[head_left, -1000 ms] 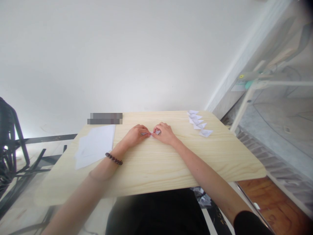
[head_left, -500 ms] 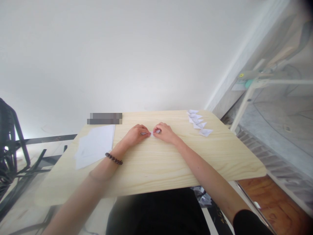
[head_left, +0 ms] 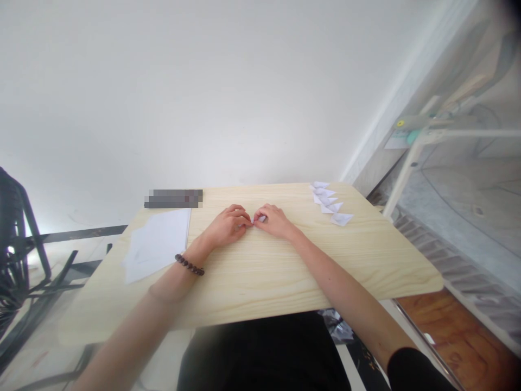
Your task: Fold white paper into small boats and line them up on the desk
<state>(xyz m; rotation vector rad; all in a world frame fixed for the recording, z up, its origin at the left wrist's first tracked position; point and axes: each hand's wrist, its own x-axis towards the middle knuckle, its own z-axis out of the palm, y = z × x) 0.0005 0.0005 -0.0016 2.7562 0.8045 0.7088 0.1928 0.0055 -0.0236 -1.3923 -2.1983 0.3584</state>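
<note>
A small piece of white folded paper shows between my two hands, mostly hidden by the fingers. My right hand pinches it at its near side, thumb against fingertips. My left hand is closed at the paper's other end, its fingertips almost meeting those of the right. A dark beaded bracelet circles my left wrist. To the right, several folded white paper boats stand in an overlapping row on the wooden table.
Loose white paper sheets lie on the table's left side. Behind them is a blurred-out dark oblong. A white wall rises beyond the back edge. A white metal frame stands at the right, a black chair at the left.
My left fingers have shifted slightly and now cover more of the folded paper, right beside my right fingertips. My right hand keeps its pinch; the boats and sheets stay put.
</note>
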